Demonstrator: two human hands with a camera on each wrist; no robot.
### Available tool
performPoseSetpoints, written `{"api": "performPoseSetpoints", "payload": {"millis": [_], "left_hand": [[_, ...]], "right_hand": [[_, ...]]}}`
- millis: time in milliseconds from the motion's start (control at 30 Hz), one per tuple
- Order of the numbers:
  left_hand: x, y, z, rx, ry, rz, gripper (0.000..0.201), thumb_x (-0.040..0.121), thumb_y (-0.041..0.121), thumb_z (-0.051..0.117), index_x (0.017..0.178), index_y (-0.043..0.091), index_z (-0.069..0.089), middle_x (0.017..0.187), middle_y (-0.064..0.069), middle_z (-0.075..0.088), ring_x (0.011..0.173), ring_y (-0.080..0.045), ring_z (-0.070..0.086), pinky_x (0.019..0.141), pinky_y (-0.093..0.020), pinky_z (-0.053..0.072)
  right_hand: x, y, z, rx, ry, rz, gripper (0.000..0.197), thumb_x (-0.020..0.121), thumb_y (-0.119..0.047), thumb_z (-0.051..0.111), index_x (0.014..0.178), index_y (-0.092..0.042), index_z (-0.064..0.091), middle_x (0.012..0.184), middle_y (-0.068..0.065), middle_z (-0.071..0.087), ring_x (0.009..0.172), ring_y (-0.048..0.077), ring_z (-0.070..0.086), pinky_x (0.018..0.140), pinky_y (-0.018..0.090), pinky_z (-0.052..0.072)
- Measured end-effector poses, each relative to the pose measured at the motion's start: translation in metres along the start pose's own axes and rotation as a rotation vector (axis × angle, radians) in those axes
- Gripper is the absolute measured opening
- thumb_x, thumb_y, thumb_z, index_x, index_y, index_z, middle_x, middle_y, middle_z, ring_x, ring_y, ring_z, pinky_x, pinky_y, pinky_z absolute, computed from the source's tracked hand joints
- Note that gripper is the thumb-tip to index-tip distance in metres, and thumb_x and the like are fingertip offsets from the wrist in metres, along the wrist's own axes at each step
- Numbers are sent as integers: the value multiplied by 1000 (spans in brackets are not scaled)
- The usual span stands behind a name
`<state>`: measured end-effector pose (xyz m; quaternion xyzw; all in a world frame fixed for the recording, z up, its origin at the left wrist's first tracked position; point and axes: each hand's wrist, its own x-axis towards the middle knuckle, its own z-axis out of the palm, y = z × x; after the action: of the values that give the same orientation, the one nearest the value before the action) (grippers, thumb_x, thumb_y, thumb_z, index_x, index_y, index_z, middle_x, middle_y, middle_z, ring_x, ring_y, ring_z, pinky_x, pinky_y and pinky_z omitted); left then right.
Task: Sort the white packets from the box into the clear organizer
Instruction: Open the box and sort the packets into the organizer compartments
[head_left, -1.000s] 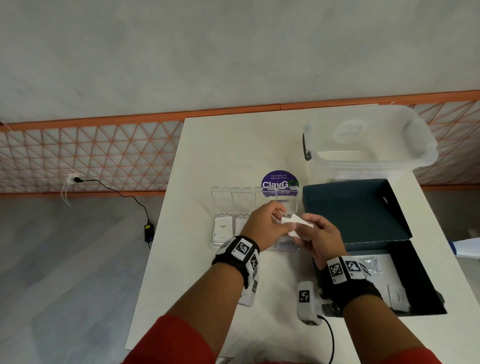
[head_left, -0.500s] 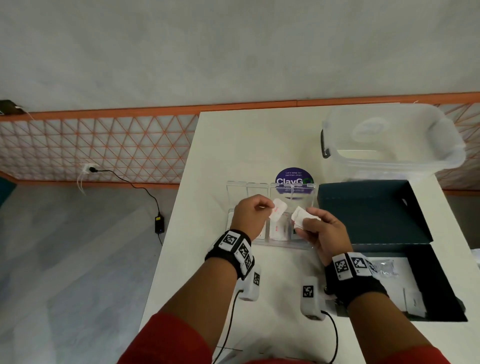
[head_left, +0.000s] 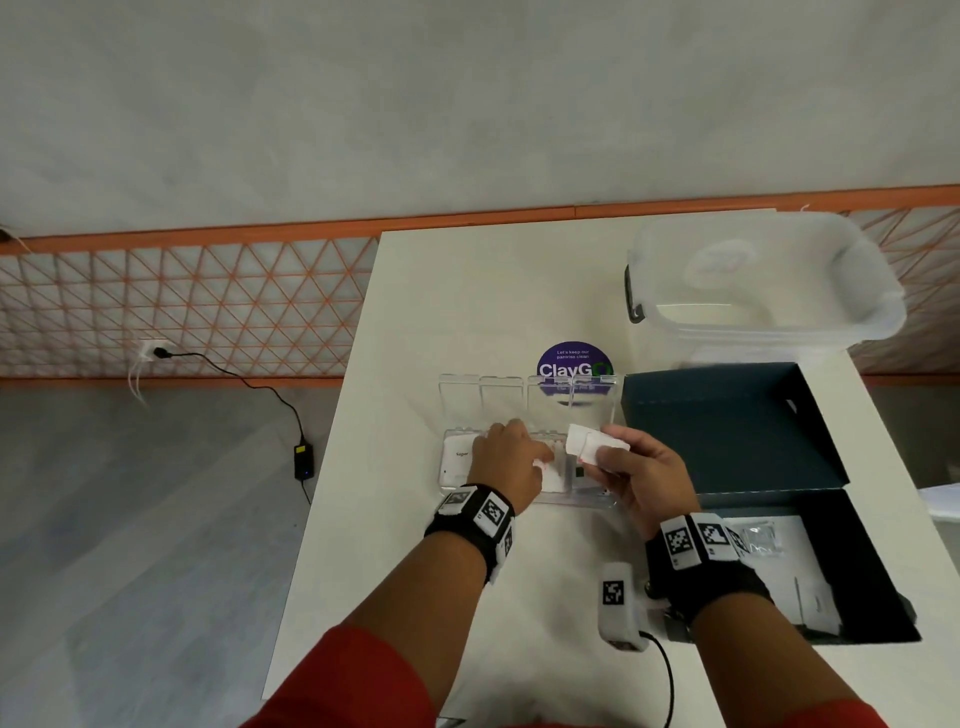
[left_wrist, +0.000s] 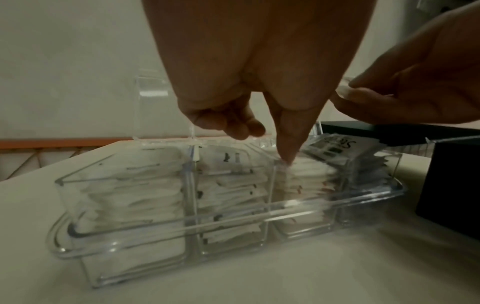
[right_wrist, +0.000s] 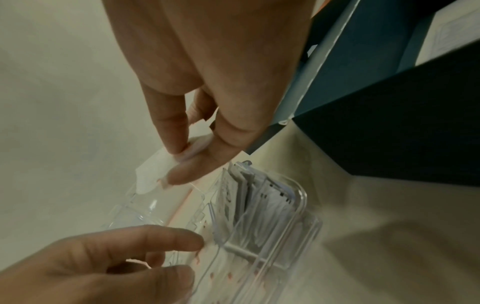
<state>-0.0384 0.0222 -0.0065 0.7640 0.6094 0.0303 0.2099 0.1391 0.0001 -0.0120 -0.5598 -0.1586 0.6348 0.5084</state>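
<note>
The clear organizer sits mid-table with its lids standing up; its compartments hold stacks of white packets. My left hand is low over it, one fingertip pressing the top packet in the third compartment while the other fingers stay curled. My right hand hovers at the organizer's right end and pinches a few white packets between thumb and fingers. The dark box lies open to the right, with white packets and a clear bag inside.
A big clear plastic tub stands at the back right, behind the box's raised lid. A purple round sticker shows behind the organizer. The table's left edge runs close to the organizer. A small tagged device with a cable lies near my right wrist.
My left hand took one packet from the right hand's bunch, carried it left and lowered it into the third compartment. The right hand kept its packets near the organizer's right end.
</note>
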Motion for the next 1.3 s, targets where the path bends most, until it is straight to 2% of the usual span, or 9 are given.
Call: {"api": "performPoseSetpoints", "payload": {"millis": [133, 233, 333, 400, 567, 800, 867, 1100, 1300], "left_hand": [[0, 0, 6, 74, -11, 38, 29, 90, 20, 57, 112, 35, 69, 109, -2, 48, 105, -25, 43, 91, -37, 33], [1, 1, 1, 21, 19, 32, 26, 90, 19, 53, 109, 26, 70, 109, -2, 53, 103, -23, 46, 88, -36, 34], [1, 6, -13, -447, 109, -73, 19, 89, 16, 55, 100, 18, 69, 92, 4, 60, 79, -9, 55, 73, -25, 42], [-1, 11, -25, -719, 42, -120, 13, 88, 19, 61, 98, 20, 69, 82, 6, 65, 67, -6, 60, 66, -21, 47], [-4, 9, -37, -846, 55, -137, 15, 82, 9, 70, 95, 16, 66, 82, -1, 71, 58, -13, 67, 61, -22, 52], [-14, -9, -35, -908, 188, -98, 29, 77, -9, 69, 70, 19, 66, 90, 4, 68, 76, -3, 64, 72, -16, 50], [-14, -11, -34, -913, 177, -115, 35, 79, -11, 64, 68, 22, 65, 91, 3, 69, 71, 0, 62, 66, -12, 46], [-18, -11, -30, -894, 237, -59, 29, 78, -12, 65, 71, 16, 68, 91, 4, 65, 85, -11, 63, 78, -19, 50], [-17, -10, -27, -953, 67, -209, 34, 87, -2, 51, 67, 19, 69, 87, -1, 71, 76, -18, 73, 75, -26, 58]], "right_hand": [[-1, 0, 0, 2, 1, 3, 27, 80, 15, 68, 86, -10, 76, 89, 10, 77, 78, 29, 75, 62, 29, 62], [-2, 0, 0, -18, -7, -12, 25, 80, 14, 68, 88, -9, 74, 87, 8, 77, 77, 27, 75, 60, 28, 60], [-3, 0, 1, -24, -12, -16, 22, 81, 13, 67, 91, -6, 72, 84, 9, 77, 74, 27, 75, 58, 26, 59], [-3, 0, 4, -27, -18, -17, 22, 81, 14, 67, 92, -4, 71, 84, 12, 76, 72, 28, 74, 58, 26, 59], [-4, 2, 8, -23, -2, -34, 21, 79, 16, 67, 89, -3, 69, 83, 13, 75, 70, 28, 73, 56, 26, 59], [-7, 5, -2, -24, 49, -34, 23, 80, 13, 67, 85, -9, 71, 88, 9, 77, 76, 27, 76, 57, 26, 59], [-9, 5, -2, -25, 39, -36, 22, 80, 14, 66, 87, -7, 70, 87, 9, 77, 75, 26, 76, 57, 26, 59], [-14, 1, -2, -23, 11, -42, 21, 82, 14, 66, 89, -6, 70, 87, 10, 77, 75, 27, 76, 56, 26, 59], [-17, 1, -7, -11, 40, -30, 22, 83, 15, 63, 93, -4, 69, 94, 15, 72, 76, 27, 73, 57, 26, 59]]}}
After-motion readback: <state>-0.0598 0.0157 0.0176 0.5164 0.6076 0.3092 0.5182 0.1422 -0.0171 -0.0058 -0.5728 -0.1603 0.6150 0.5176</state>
